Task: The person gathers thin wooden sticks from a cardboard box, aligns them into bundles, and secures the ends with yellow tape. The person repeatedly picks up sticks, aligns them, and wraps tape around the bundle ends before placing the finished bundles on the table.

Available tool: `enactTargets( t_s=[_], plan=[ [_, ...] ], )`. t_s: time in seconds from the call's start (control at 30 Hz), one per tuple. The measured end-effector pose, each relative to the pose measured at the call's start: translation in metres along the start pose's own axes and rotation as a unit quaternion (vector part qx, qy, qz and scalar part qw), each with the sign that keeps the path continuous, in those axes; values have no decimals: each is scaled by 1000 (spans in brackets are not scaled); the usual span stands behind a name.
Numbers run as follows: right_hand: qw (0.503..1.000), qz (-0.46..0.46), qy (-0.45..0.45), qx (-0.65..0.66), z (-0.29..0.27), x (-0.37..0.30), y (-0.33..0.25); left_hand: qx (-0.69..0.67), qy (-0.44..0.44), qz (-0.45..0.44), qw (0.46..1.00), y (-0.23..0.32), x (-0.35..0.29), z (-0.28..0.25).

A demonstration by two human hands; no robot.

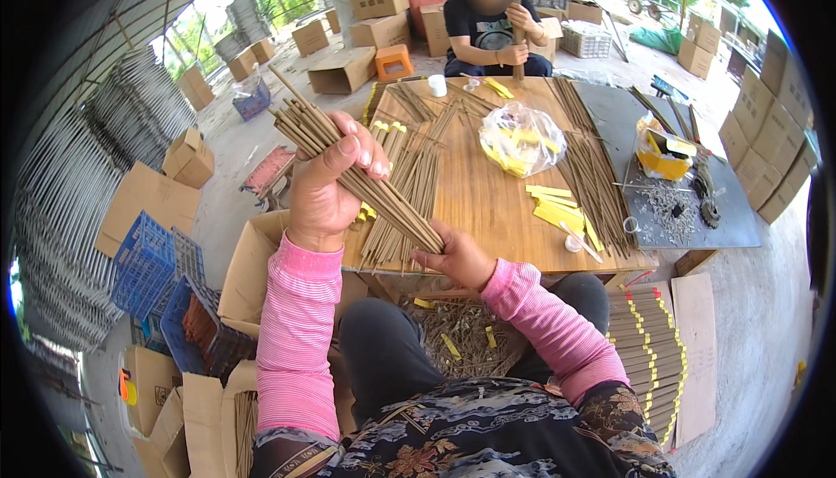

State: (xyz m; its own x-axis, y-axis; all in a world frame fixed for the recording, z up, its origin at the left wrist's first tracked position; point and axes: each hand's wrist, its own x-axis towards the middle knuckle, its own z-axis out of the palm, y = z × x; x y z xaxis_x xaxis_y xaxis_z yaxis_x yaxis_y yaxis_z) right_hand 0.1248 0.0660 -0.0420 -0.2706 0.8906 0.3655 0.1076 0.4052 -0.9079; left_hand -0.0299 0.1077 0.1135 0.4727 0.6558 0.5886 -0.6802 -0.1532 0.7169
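Thin brown round sticks [394,205], one bundle, over the rectangular brown wooden counter's [461,186] near-left edge: my left hand [326,184] wraps it; my right hand [463,260] pinches its lower end.

A bundle of thin, straight, brown, round sticks [383,198] slants from 10 o'clock down toward 4 o'clock, raised left of the view's centre. Its upper ends are uneven, one stick jutting past the others; the lower ends sit nearly level. The left hand [329,180] wraps the bundle above its middle, while the right hand's [463,260] thumb and fingers touch its 4 o'clock end.
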Motion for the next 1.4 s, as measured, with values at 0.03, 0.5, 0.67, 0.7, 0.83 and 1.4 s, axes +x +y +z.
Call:
enactTargets(
  t_s=[0.03,0.5,0.67,0.7,0.83,1.4],
  plan=[
    [1000,-14,23,15,-6,4,10,21,-14,0,1000,-7,8,6],
    [991,24,114,70,-63,7,74,106,-21,-132,985,-119,43,7],
    [991,44,117,54,-62,5,83,112,20,-137,984,-131,35,4],
    [991,45,116,48,-61,3,84,101,21,-128,986,-133,33,1],
    [991,68,104,41,-59,-5,87,104,20,-109,988,-131,33,-6],
    [980,51,72,179,-48,-35,25,75,21,-93,993,-79,6,4]
  ],
)
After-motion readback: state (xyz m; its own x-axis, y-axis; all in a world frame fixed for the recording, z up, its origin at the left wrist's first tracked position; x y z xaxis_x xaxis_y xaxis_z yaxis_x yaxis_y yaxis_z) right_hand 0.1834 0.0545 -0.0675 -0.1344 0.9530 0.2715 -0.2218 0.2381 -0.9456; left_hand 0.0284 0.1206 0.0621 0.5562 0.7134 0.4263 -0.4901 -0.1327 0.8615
